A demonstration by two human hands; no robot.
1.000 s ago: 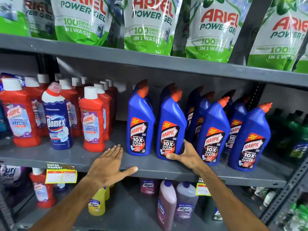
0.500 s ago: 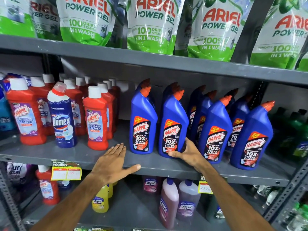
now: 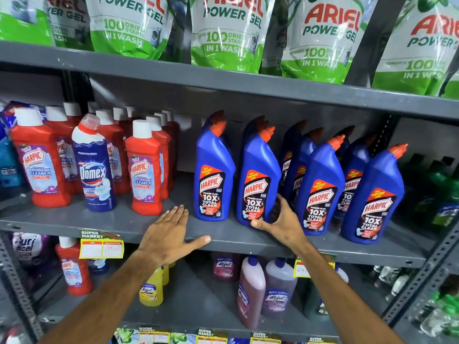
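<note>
The right hand [image 3: 280, 222] grips the base of the second blue bottle [image 3: 258, 177], which stands upright at the shelf [image 3: 124, 222] front. The left hand [image 3: 169, 234] rests flat on the shelf edge, fingers straight. Lining up looks barely begun.

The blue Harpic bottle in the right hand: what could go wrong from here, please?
1. The right hand has its grip low on the blue Harpic bottle, near the base; the tall bottle may tip forward when it is moved.
2. The fingers sit in the narrow gap beside the neighbouring bottle, so that one may be knocked over.
3. Both stand near the front edge of the shelf; a tipped bottle could fall off.
</note>
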